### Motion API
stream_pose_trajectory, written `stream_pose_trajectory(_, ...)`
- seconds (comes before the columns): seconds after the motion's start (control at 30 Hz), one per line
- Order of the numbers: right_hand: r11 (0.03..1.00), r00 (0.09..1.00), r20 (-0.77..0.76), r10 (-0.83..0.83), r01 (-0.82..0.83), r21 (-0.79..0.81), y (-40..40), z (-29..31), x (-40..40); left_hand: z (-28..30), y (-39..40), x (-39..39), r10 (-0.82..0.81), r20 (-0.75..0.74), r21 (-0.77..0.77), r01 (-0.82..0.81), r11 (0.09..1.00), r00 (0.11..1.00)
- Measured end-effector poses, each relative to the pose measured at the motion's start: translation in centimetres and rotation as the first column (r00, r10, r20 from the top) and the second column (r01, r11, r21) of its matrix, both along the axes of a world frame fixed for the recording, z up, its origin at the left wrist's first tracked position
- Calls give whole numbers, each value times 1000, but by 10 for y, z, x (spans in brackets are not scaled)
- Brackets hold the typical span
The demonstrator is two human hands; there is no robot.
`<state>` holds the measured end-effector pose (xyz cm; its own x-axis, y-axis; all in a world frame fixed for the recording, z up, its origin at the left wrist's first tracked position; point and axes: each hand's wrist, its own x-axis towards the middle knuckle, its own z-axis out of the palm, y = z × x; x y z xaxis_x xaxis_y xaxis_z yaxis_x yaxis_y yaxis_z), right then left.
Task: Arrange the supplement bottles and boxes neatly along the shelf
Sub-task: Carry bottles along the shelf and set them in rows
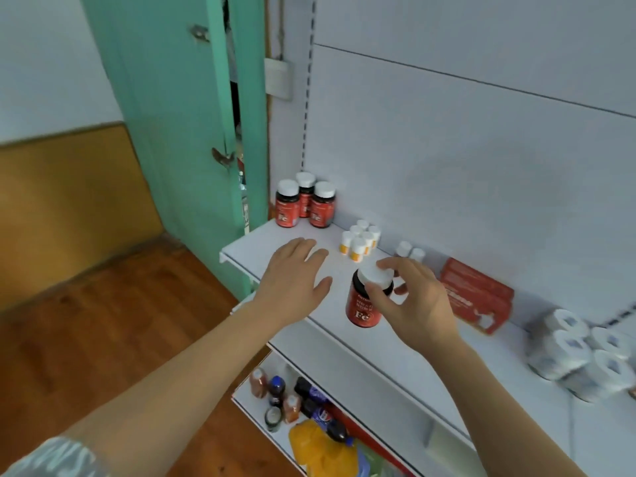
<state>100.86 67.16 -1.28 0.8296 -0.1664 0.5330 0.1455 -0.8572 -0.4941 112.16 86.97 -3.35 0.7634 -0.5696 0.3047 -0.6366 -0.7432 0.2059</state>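
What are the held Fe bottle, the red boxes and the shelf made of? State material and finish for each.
Fe bottle: dark body, probably plastic; glossy red label, matte white cap, likely plastic.
Red boxes: apparently printed cardboard; flat faces, sharp edges.
Shelf: smooth white surface, likely painted metal; uncertain.

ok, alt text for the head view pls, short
The right hand grips a red Fe bottle by its white cap above a white shelf, while the left hand hovers open beside it. Three matching bottles stand at the shelf's far left end.
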Motion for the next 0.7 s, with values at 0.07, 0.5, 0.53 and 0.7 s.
stream_pose_trajectory(0.07, 1000, 999, -33, 14, -14, 9, 24, -5, 24, -3, 25, 19, 8, -26, -5, -8, 1000, 1000)
stream_pose_trajectory(0.5, 996, 997, -35, -67, 69, 59, 59, -28, 197, 15, 59, 153, -42, 27, -22, 43, 999, 999)
stream_pose_trajectory(0.53, 993, 995, -48, -88, 91, 78, 58, -30, 209, 16, 57, 163, -55, 35, -23, 56, 998, 998)
stream_pose_trajectory(0.7, 989, 990, -66, -125, 129, 67, 57, -44, 251, 18, 48, 214, -102, 56, -33, 104, 994, 993)
